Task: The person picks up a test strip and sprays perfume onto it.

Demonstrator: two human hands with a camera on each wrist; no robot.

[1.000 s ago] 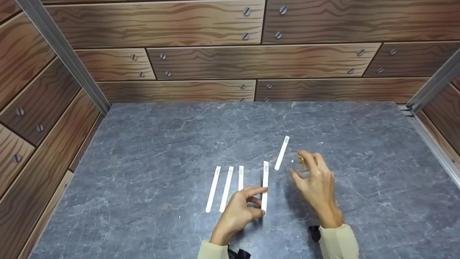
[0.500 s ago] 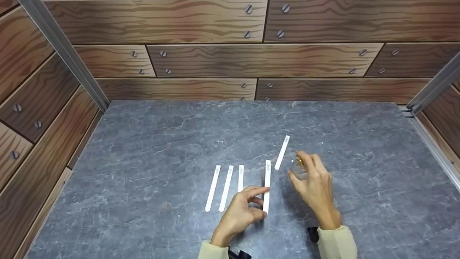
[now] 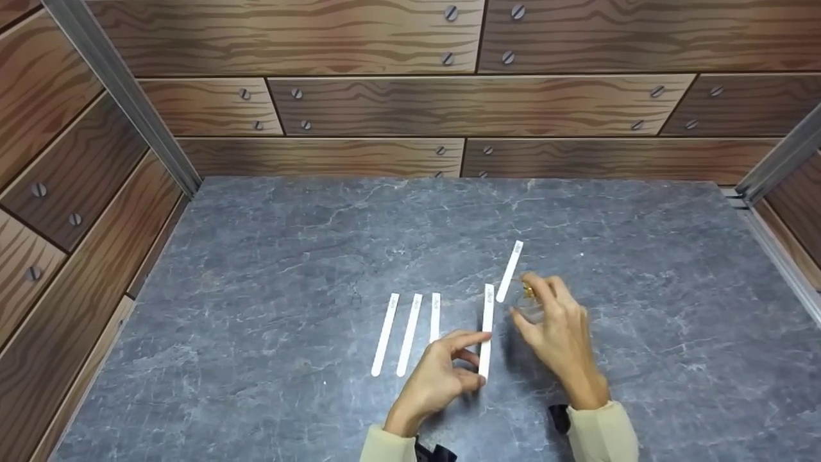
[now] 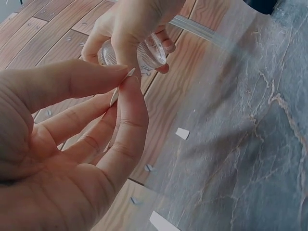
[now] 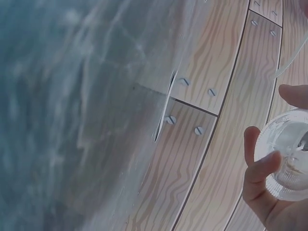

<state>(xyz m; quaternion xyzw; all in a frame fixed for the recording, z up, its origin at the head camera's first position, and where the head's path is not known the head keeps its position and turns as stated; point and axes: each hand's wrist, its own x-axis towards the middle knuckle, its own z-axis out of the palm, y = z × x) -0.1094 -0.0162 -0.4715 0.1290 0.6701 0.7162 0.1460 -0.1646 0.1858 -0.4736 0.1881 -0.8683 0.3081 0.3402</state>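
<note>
Five white paper strips lie on the grey marbled table [image 3: 269, 256]. My left hand [image 3: 482, 358] pinches the fourth strip [image 3: 488, 314] near its lower end between index finger and thumb. Just right of that strip's top, my right hand [image 3: 527, 298] grips a small clear glass bottle [image 3: 530, 301] with a gold top. The fifth strip [image 3: 509, 271] lies slanted beyond it. In the left wrist view my left hand [image 4: 126, 77] holds the strip [image 4: 114, 97] just below the bottle [image 4: 144, 50]. The right wrist view shows my right hand [image 5: 269, 161] curled round the bottle [image 5: 288, 154].
Three more strips [image 3: 408, 333] lie side by side left of the held one. Wood-patterned panels [image 3: 449, 102] wall the table at the back and both sides, with metal posts [image 3: 122, 96] in the corners. Bare table lies to the left, right and far side.
My right hand has brought the bottle a little leftward, closer to the top of the held strip. My left hand keeps its pinch on the strip.
</note>
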